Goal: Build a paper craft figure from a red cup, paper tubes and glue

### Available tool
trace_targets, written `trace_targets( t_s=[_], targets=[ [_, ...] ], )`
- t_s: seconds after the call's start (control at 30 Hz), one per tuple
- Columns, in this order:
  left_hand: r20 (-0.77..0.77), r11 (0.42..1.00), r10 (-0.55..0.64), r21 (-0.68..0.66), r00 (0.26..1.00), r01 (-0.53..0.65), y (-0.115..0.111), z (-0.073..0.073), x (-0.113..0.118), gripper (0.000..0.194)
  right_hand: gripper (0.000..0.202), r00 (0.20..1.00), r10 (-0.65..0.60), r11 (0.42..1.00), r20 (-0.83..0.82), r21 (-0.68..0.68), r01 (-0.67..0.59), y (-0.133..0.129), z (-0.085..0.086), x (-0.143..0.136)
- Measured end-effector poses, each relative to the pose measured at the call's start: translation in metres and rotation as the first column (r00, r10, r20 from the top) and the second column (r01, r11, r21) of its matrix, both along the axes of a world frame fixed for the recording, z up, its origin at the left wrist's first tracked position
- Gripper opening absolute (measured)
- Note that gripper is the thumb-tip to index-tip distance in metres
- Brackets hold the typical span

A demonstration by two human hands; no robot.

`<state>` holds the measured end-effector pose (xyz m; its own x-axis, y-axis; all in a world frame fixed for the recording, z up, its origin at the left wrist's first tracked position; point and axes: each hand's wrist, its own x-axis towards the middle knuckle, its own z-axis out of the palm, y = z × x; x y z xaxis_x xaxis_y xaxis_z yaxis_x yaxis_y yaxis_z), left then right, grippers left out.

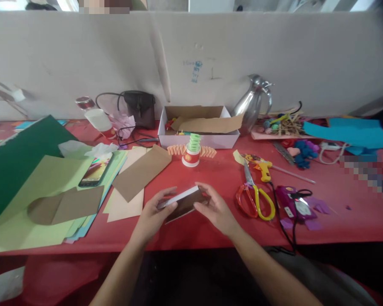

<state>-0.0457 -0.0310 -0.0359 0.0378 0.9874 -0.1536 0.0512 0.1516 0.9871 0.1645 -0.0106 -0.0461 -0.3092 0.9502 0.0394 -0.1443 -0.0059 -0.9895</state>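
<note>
A small flat box with a white edge and a dark brown face (187, 205) is held tilted between my hands, just over the red table. My left hand (156, 212) grips its left end, thumb on the brown face. At the right end my right hand (217, 208) holds it the same way, with fingers behind. Beyond the box stands a red and white paper cup (190, 158) with a green folded paper strip (194, 143) on top and orange folded strips out to both sides.
Red-and-yellow scissors (257, 199), a yellow glue gun (264, 170) and a purple device (295, 204) lie right. Coloured papers (35, 182), a phone (95, 171) and brown card (142, 172) lie left. Behind are an open box (199, 141) and a metal jug (250, 102).
</note>
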Motion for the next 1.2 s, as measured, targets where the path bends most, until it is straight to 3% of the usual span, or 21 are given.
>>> trace_targets(
  t_s=[0.2, 0.33, 0.43, 0.5, 0.57, 0.67, 0.73, 0.77, 0.83, 0.9, 0.93, 1.0, 1.1, 1.2],
  targets=[
    [0.222, 0.971, 0.183, -0.192, 0.958, -0.141, 0.000, -0.007, 0.007, 0.046, 0.050, 1.000, -0.014, 0.999, -0.018, -0.049, 0.013, -0.001, 0.000, -0.003],
    [0.155, 0.953, 0.300, -0.102, 0.941, -0.287, 0.001, -0.020, 0.008, 0.039, 0.060, 0.998, 0.040, 0.998, -0.046, -0.051, -0.043, -0.003, 0.002, 0.000],
    [0.047, 0.895, 0.446, -0.039, 0.894, -0.445, -0.001, -0.026, 0.010, 0.043, 0.067, 0.998, 0.045, 0.995, -0.046, -0.086, -0.049, -0.007, 0.001, -0.003],
    [0.024, 0.864, 0.500, 0.052, 0.865, -0.501, -0.003, -0.025, 0.011, 0.043, 0.065, 0.998, 0.033, 0.996, -0.054, -0.086, -0.037, -0.009, -0.001, -0.009],
    [-0.007, 0.823, 0.530, 0.242, 0.848, -0.513, -0.006, -0.021, 0.011, 0.034, 0.060, 0.999, 0.006, 0.998, -0.049, -0.069, -0.010, -0.011, 0.000, -0.013],
    [-0.145, 0.753, 0.529, 0.535, 0.836, -0.384, -0.011, -0.014, 0.006, 0.006, 0.048, 0.993, -0.042, 0.999, 0.110, -0.017, 0.044, -0.013, 0.004, 0.001],
    [-0.187, 0.718, 0.532, 0.616, 0.826, -0.323, -0.013, -0.013, 0.001, 0.004, 0.038, 0.919, -0.143, 0.988, 0.368, 0.107, 0.111, -0.013, 0.005, 0.032],
    [-0.176, 0.712, 0.525, 0.627, 0.833, -0.317, -0.013, -0.014, -0.001, 0.006, 0.034, 0.815, -0.264, 0.959, 0.516, 0.232, 0.164, -0.013, 0.003, 0.052],
    [-0.118, 0.715, 0.492, 0.619, 0.862, -0.324, -0.013, -0.017, -0.005, 0.024, 0.039, 0.497, -0.457, 0.883, 0.738, 0.442, 0.156, -0.013, -0.004, 0.095],
    [-0.086, 0.739, 0.434, 0.604, 0.897, -0.300, -0.012, -0.023, -0.008, 0.035, 0.043, 0.235, -0.474, 0.880, 0.848, 0.458, 0.122, -0.013, -0.015, 0.131],
    [-0.089, 0.745, 0.419, 0.603, 0.904, -0.286, -0.012, -0.026, -0.008, 0.035, 0.046, 0.174, -0.442, 0.897, 0.880, 0.430, 0.105, -0.013, -0.020, 0.144],
    [-0.122, 0.749, 0.426, 0.603, 0.896, -0.274, -0.012, -0.030, -0.009, 0.030, 0.050, 0.119, -0.398, 0.917, 0.910, 0.389, 0.092, -0.012, -0.029, 0.157],
    [-0.142, 0.791, 0.433, 0.534, 0.890, -0.300, -0.012, -0.030, -0.008, 0.016, 0.056, 0.117, -0.327, 0.941, 0.938, 0.312, 0.130, -0.007, -0.034, 0.161],
    [-0.076, 0.850, 0.433, 0.365, 0.898, -0.379, -0.010, -0.026, -0.010, 0.018, 0.063, 0.218, -0.291, 0.943, 0.931, 0.240, 0.232, 0.003, -0.029, 0.162]
  ],
)
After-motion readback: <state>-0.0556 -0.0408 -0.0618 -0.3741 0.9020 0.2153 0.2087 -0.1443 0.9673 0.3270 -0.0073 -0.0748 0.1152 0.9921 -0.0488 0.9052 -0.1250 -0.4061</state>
